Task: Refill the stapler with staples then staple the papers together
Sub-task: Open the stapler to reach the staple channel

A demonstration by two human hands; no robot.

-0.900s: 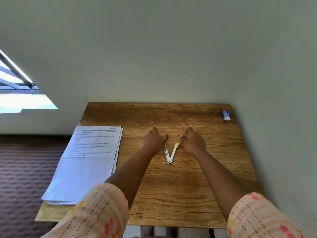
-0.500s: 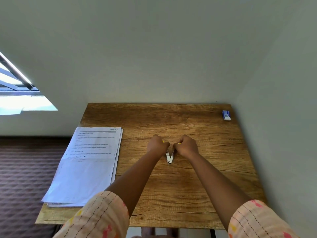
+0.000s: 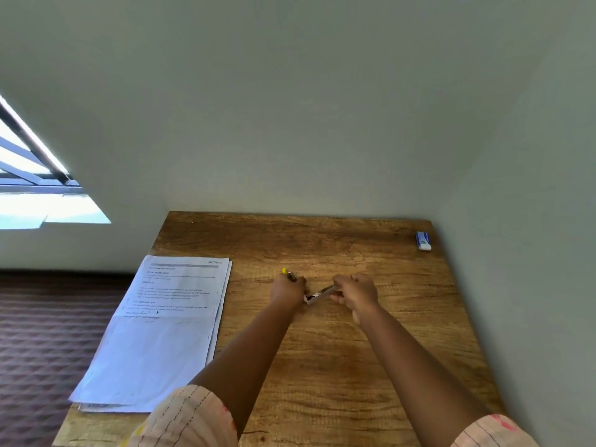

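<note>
A small stapler (image 3: 317, 295) with a yellow-tipped arm is spread wide in the middle of the wooden table (image 3: 322, 366). My left hand (image 3: 288, 289) grips the arm with the yellow tip, which sticks out up and left of the fist. My right hand (image 3: 354, 293) grips the other, metal arm, which slants down to the hinge between my hands. A stack of printed papers (image 3: 161, 330) lies flat at the table's left edge. A small blue and white staple box (image 3: 423, 241) sits at the far right corner.
Grey walls close off the table at the back and along the right side. The papers overhang the left edge a little, with dark patterned floor (image 3: 42, 343) below. A bright window (image 3: 29, 188) is at the far left.
Both hands closed round the stapler's arms, drew them together, then pulled them wide apart. The yellow tip now points up and left past my left hand.
</note>
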